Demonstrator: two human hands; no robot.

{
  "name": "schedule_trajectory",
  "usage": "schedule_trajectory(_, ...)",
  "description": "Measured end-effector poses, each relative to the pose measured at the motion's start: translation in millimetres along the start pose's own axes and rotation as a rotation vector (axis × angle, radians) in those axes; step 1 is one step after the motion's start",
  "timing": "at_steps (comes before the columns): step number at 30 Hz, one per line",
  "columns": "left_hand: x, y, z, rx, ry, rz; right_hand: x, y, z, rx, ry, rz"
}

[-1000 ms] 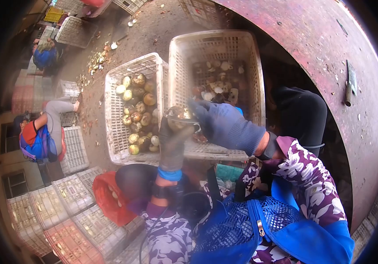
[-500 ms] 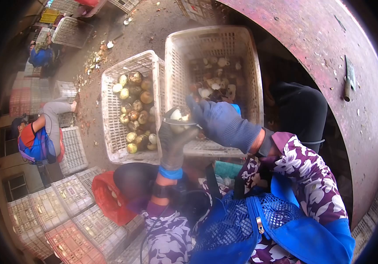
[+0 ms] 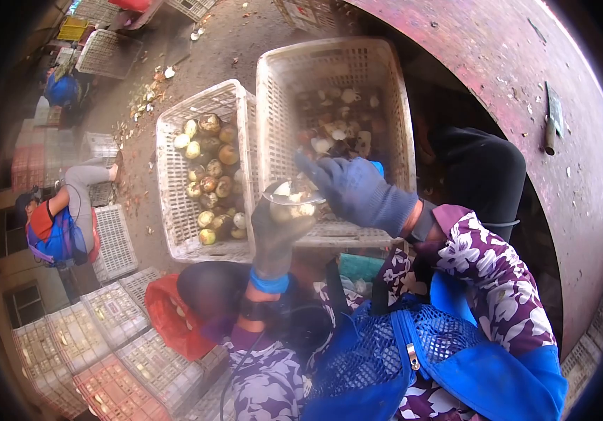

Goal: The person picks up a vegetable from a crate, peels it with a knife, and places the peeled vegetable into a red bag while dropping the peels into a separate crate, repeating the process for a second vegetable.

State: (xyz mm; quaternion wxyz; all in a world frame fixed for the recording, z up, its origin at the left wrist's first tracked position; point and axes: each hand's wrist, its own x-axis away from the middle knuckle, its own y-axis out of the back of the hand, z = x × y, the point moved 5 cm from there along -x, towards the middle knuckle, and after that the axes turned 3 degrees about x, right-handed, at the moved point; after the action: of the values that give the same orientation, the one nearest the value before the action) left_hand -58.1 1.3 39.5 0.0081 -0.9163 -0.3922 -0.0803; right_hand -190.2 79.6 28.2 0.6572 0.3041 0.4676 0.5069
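Observation:
Gloved in dark grey, my left hand [image 3: 277,228] holds up a partly peeled onion [image 3: 294,210], pale where the skin is off. My right hand [image 3: 357,193], in a blue-grey glove, is closed around a knife whose blue handle end [image 3: 378,167] sticks out behind the fist. The thin blade [image 3: 289,202] lies across the onion. Both hands are above the near part of a large white crate [image 3: 405,126], which contains pale pieces and dark peelings [image 3: 340,133]. To its left, touching it, stands a smaller white crate [image 3: 163,168] of whole brownish and greenish onions [image 3: 214,168].
A pinkish table [image 3: 498,77] curves along the right, with a cleaver [image 3: 552,119] on it. My bent knee [image 3: 480,165] is beside the large crate. A red bag [image 3: 175,316] and stacked crates [image 3: 112,316] stand lower left. Another person [image 3: 63,217] sits farther left. Scraps litter the ground.
Both hands have dropped slightly, the knife and onion with them. The blade still crosses the onion, and more of its pale flesh shows below the blade. The whole view has shifted slightly.

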Motion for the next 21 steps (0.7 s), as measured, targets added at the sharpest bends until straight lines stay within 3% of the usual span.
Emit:
schedule_trajectory(2, 0, 0, 1, -0.113, -0.054, 0.001, 6, 4, 2, 0.003, 0.006, -0.049)
schedule_trajectory(8, 4, -5, 4, 0.121, -0.022, -0.086, -3, 2, 3, 0.034, -0.04, 0.037)
schedule_trajectory(11, 5, -8, 1, 0.051, -0.041, -0.059, -3, 1, 0, -0.002, 0.043, -0.078)
schedule_trajectory(15, 26, 4, 25, 0.398, 0.064, -0.055, 3, -7, -14, -0.077, 0.085, -0.078)
schedule_trajectory(18, 34, 16, 30, -0.011, 0.02, 0.04, 5, -2, -21, -0.033, -0.011, 0.058)
schedule_trajectory(21, 29, 6, 15, 0.639, 0.12, 0.116, 6, -12, -29, -0.105, -0.161, 0.001)
